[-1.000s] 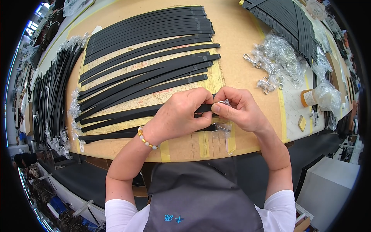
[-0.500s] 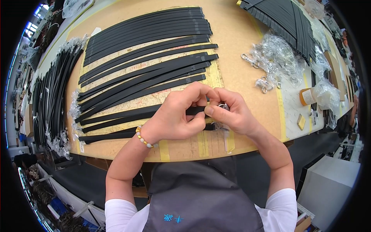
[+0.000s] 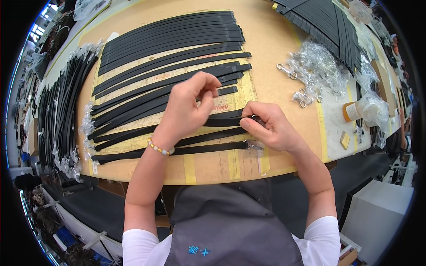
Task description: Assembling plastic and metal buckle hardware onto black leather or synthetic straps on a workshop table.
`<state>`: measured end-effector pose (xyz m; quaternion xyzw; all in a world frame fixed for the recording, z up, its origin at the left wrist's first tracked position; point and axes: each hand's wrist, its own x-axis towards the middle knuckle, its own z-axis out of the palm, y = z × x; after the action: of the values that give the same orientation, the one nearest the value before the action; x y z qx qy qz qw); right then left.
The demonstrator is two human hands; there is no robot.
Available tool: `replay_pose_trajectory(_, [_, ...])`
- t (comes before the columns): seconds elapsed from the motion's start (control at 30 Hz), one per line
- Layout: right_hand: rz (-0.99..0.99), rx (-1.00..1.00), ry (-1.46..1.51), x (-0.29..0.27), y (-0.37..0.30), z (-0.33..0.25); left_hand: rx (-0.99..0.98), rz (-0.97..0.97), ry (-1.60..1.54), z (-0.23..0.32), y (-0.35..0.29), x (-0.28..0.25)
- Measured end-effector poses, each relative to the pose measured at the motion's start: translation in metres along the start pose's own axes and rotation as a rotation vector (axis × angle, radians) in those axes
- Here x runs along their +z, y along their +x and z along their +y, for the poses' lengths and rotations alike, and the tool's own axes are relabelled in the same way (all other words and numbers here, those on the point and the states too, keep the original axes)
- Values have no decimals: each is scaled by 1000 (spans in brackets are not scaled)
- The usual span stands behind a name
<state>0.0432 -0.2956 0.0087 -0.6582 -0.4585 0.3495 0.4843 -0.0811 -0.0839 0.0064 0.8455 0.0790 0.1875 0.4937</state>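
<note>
My right hand (image 3: 274, 128) pinches the end of a flat black strap (image 3: 225, 122) between thumb and fingers. A bit of dark metal shows at its fingertips, mostly hidden by the hand. Above the same strap, to its left, my left hand (image 3: 188, 104) is raised with fingers bent and thumb apart from them; nothing shows in it. A bead bracelet (image 3: 159, 148) circles that wrist. Below the hands lies another black strap (image 3: 208, 148), its right end wrapped in clear plastic (image 3: 254, 146). Several loose straps (image 3: 146, 98) fan out beyond the left hand.
Neat rows of black straps (image 3: 173, 37) lie farther back. Bundled straps (image 3: 66, 102) hang over the left side. To the right sit bagged metal snap hooks (image 3: 313, 71), an orange-labelled jar (image 3: 352, 111) and a yellow block (image 3: 345, 140). More straps (image 3: 321, 24) are stacked at the far right.
My left hand has come away from the strap end and moved up and to the left. My right hand keeps its pinch, shifted slightly right.
</note>
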Motion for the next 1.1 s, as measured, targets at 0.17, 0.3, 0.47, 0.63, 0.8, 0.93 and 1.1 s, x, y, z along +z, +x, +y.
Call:
replay_pose_trajectory(0.17, [107, -284, -358, 9, -1, 10, 132, -52, 394, -21, 6, 9])
replay_pose_trajectory(0.3, [65, -180, -419, 3, -7, 0, 78, -60, 452, -21, 3, 12])
replay_pose_trajectory(0.47, [426, -16, -457, -52, -22, 8, 42, -85, 430, -23, 2, 11])
replay_pose_trajectory(0.63, [544, 341, -798, -97, -40, 18, 175, -12, 476, -20, 3, 9])
replay_pose_trajectory(0.8, [408, 312, -354, -91, -22, 35, -85, -40, 74, -2, 2, 8])
replay_pose_trajectory(0.93, [275, 143, 600, -67, 8, 21, -69, -77, -292, 6, -5, 6])
replay_pose_trajectory(1.1, [134, -177, 853, -29, 33, 6, -42, -41, -383, 10, -8, 3])
